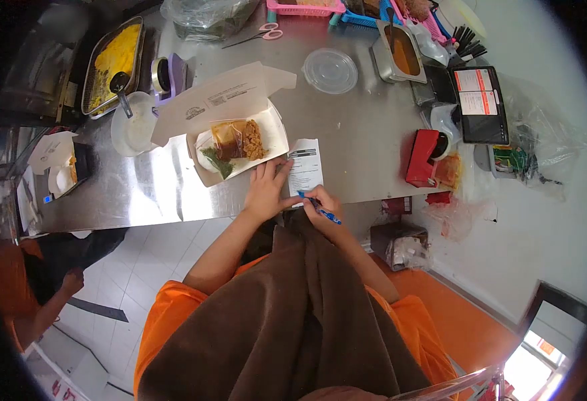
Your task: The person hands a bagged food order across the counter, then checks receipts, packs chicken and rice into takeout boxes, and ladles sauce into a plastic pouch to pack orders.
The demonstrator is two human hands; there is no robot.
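Observation:
A printed paper slip (305, 167) lies at the front edge of the steel table, beside an open takeaway box (276, 134). My right hand (321, 206) is closed round a blue pen (329, 215), its tip at the slip's lower part. On the slip's left edge rests my left hand (266, 189), fingers spread and holding nothing, fingertips close to the box. Inside the box are crispy fried pieces (250, 139), a piece under brown sauce (230, 139), a green leafy bit (217, 162) and something white, partly hidden by the leaf.
A clear round lid (331, 71), pink scissors (266, 32) and a metal sauce container (400, 53) are farther back. A red dispenser (421, 159) and tablet (482, 103) stand right. At left are a yellow food tray (116, 63), a smaller box (63, 167) and another person's hand (73, 283).

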